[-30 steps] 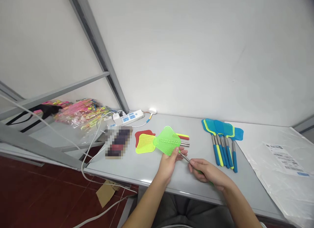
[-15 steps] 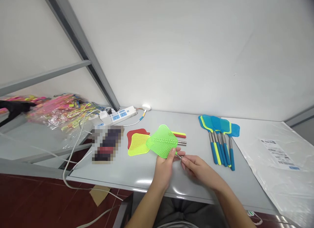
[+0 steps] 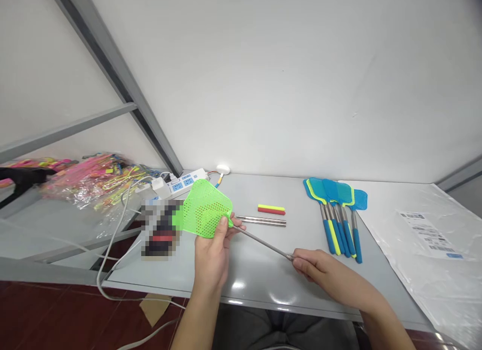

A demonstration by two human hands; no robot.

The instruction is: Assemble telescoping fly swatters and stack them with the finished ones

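My left hand [image 3: 213, 249] is closed on the neck of a bright green mesh fly swatter head [image 3: 201, 202], thumb on its lower corner. From there a thin metal telescopic rod [image 3: 263, 243] slants down to the right. My right hand [image 3: 316, 267] is closed around the rod's thicker end, which its fingers hide. Reddish and yellow mesh shows through the green one, so the other swatter heads lie mostly hidden behind it. Past the rod lie several loose metal rods [image 3: 263, 221], a yellow grip [image 3: 271, 207] and a red grip [image 3: 271, 211].
Several blue and yellow fly swatters [image 3: 339, 229] lie fanned at the right, beside a white plastic bag [image 3: 422, 204] with a label. At the left are a power strip [image 3: 188, 182], white cables, a pixelated patch [image 3: 161, 234] and a bagged colourful pile [image 3: 98, 182].
My left hand and the green swatter head have moved left, over the other heads. My right hand has moved right and down, and a long length of rod now shows between the hands.
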